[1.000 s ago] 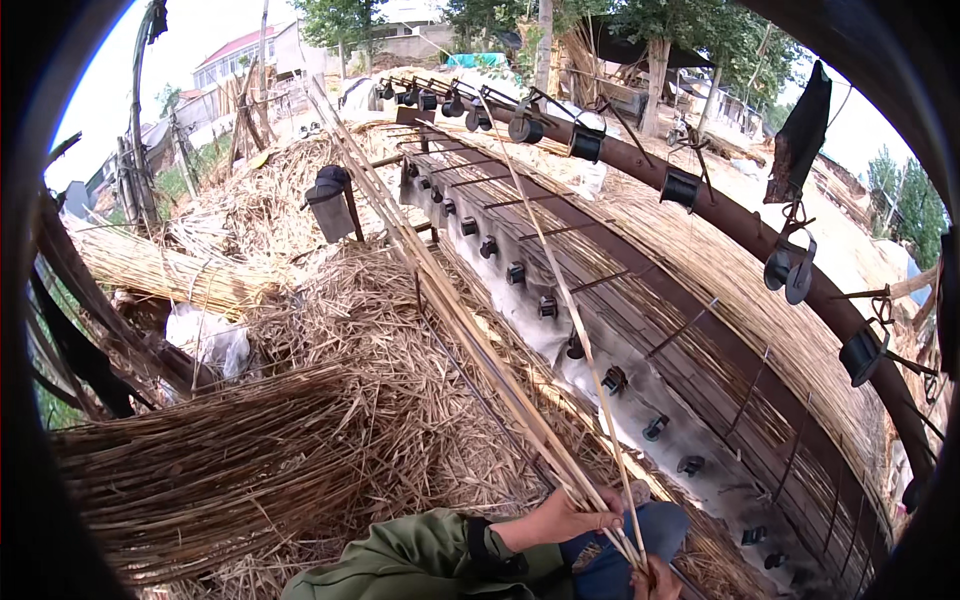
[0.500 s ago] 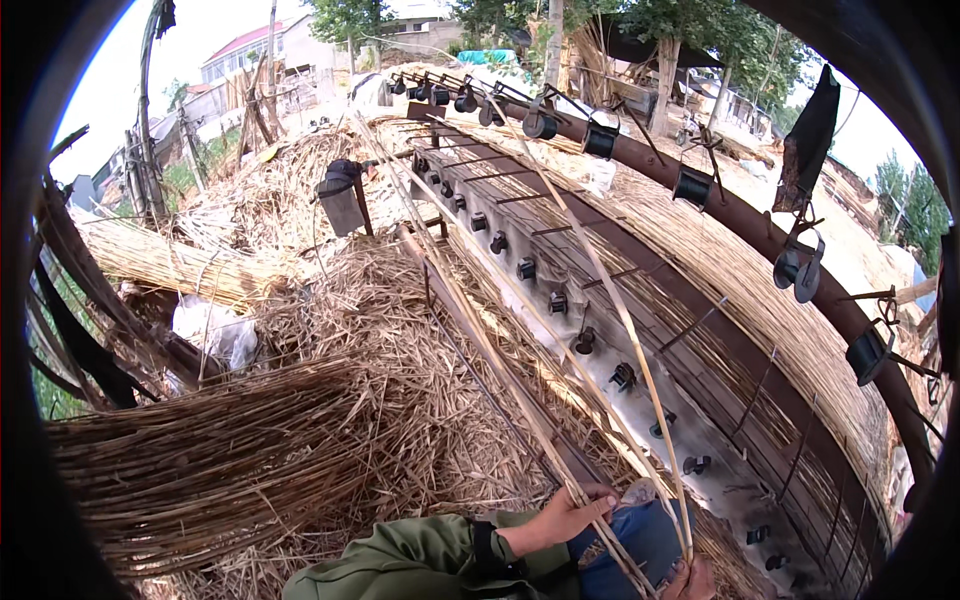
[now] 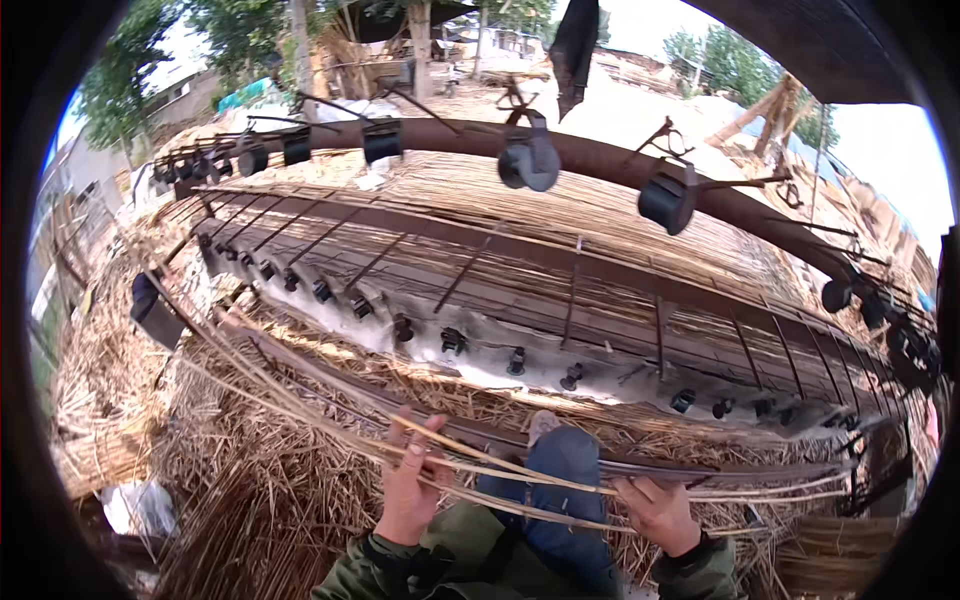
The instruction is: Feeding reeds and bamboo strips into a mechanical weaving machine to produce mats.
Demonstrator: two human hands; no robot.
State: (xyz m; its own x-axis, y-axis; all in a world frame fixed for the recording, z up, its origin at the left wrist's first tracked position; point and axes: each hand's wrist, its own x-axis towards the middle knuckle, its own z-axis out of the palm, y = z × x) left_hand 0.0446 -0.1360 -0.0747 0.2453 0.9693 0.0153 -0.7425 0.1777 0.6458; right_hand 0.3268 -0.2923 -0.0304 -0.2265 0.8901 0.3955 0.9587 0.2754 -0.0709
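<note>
Facing a long rusty frame, with a curved pipe above, hung with black spools, and a spread of laid reed beyond. Nearer, holding several long pale reed stalks crosswise between both hands, over a blue-trousered knee. Looks like sorting or lining up stalks, with none of these fed into the frame yet. At the left hand, loosely gripping stalks with fingers somewhat parted; at the right hand, pinching stalks with fingers curled together. Probably calls next for evening the stalks, easing the left grip and minding springy far ends.
</note>
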